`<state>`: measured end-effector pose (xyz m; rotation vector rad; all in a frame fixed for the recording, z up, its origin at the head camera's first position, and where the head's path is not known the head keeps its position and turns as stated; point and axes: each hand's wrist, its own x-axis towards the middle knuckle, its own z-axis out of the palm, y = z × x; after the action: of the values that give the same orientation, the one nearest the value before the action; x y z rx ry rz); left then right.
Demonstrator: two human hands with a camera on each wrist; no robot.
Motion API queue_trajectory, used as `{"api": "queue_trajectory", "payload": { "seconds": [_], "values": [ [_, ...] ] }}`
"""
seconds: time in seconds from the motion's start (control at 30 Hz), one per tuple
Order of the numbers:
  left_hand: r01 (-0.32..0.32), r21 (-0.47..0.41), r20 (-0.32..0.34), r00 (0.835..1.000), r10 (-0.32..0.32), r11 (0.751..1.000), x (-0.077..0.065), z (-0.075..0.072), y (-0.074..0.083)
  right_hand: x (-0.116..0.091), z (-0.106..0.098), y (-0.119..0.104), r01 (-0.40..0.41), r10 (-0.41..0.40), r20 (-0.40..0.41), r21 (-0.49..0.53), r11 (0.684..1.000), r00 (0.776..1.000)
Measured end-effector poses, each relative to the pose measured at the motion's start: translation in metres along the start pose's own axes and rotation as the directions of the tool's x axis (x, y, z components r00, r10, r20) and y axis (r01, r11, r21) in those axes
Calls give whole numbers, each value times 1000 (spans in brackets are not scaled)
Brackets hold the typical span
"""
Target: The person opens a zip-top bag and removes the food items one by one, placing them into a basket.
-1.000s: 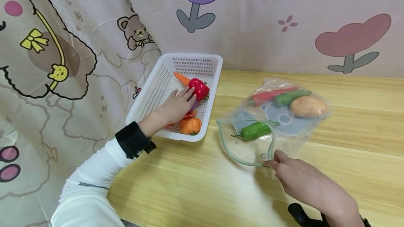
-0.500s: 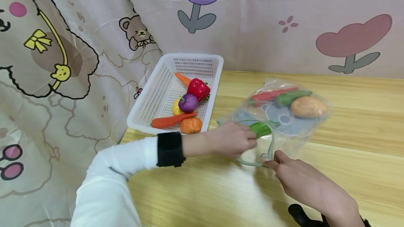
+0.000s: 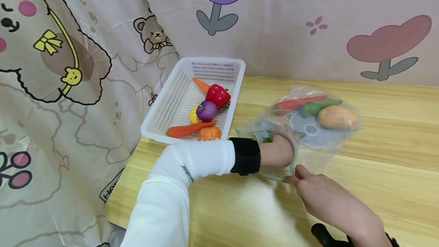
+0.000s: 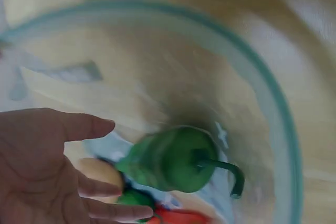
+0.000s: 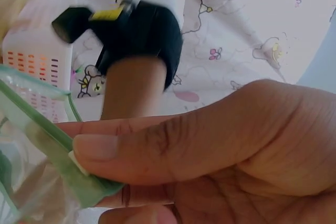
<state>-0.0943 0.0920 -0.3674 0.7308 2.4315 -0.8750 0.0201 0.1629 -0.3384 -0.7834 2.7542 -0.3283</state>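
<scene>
A clear zip bag [image 3: 317,149] with a pale green rim lies on the table, its mouth facing left. My left hand [image 3: 279,149] reaches in through the mouth. In the left wrist view its fingers [image 4: 118,211] are extended and apart, beside a green pepper [image 4: 184,158] with a curved stem; I see no grip on it. Deeper in the bag lie a red chili pepper [image 3: 296,104], another green pepper [image 3: 320,106] and a brown potato [image 3: 337,117]. My right hand [image 3: 326,197] pinches the rim at the near corner between thumb and fingers.
Left of the bag stands a white perforated basket [image 3: 161,106]. It holds two carrots [image 3: 188,129], a red bell pepper [image 3: 218,95], a round purple vegetable [image 3: 206,111], something yellow and a small pumpkin [image 3: 210,133]. A black curved object [image 3: 322,233] is at the near edge.
My left hand has moved from over the basket, rightward to the bag's mouth, and then inside the bag. The right hand has kept its pinch on the rim.
</scene>
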Motion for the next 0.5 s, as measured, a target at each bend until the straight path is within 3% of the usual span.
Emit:
{"api": "queue_trajectory", "payload": {
  "seconds": [0.1, 0.2, 0.37, 0.5],
  "values": [
    [44, -117, -36, 998, -48, 992, 15, -1, 3, 1, 1, -3, 7, -7, 0, -4, 1000, 1000],
    [45, -160, -25, 998, -49, 986, 23, 1, 4, 2, 2, -5, 8, -8, -2, -12, 1000, 1000],
    [33, -150, 2, 999, -33, 988, 23, 2, 3, 3, 2, -5, 11, -11, 14, -8, 1000, 1000],
    [14, -210, 23, 1000, -9, 978, 18, 0, 0, 3, 2, -3, 14, -14, 10, -16, 1000, 1000]
  ]
}}
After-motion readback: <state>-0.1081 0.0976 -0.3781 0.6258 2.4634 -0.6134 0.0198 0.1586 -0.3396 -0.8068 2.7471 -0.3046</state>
